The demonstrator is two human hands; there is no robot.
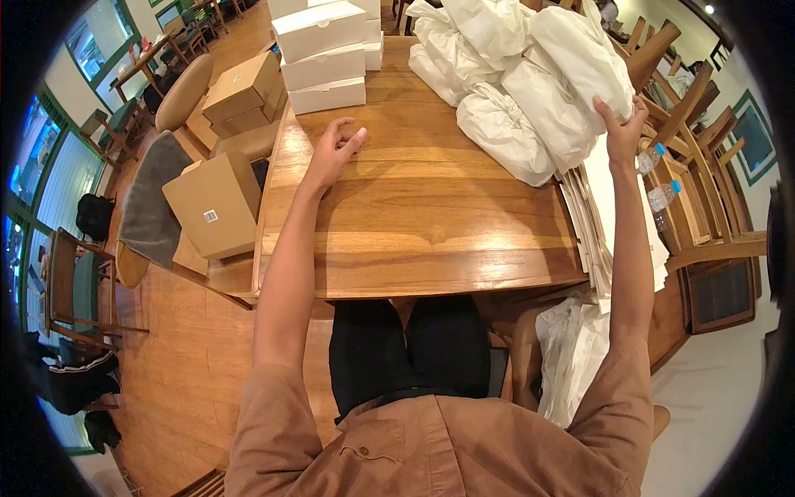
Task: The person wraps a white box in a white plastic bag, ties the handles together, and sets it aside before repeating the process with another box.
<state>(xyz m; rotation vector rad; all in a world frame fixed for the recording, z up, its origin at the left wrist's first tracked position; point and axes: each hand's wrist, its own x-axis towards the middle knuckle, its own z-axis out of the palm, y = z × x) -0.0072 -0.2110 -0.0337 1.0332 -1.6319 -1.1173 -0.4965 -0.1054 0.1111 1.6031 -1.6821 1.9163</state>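
Note:
My left hand (335, 153) hovers over the left part of the wooden table (431, 236), empty, its fingers loosely bent and the thumb apart. White bundles wrapped in crinkled paper or thin cloth (489, 108) lie heaped at the table's far right. On the right side of that heap, my right hand (623, 128) grips the near end of an upper white wrapped bundle (580, 54), thumb on its near face; some fingertips are hidden behind it. What the bundles contain is hidden. Just beyond my left hand stand stacked white cardboard boxes (327, 66).
Flat white sheets (613, 215) are stacked along the table's right edge, beside two plastic bottles (662, 195) with blue caps. Brown cartons (214, 207) rest on chairs at left. More white crumpled material (571, 352) lies at my right. Wooden chairs (704, 166) are piled at right.

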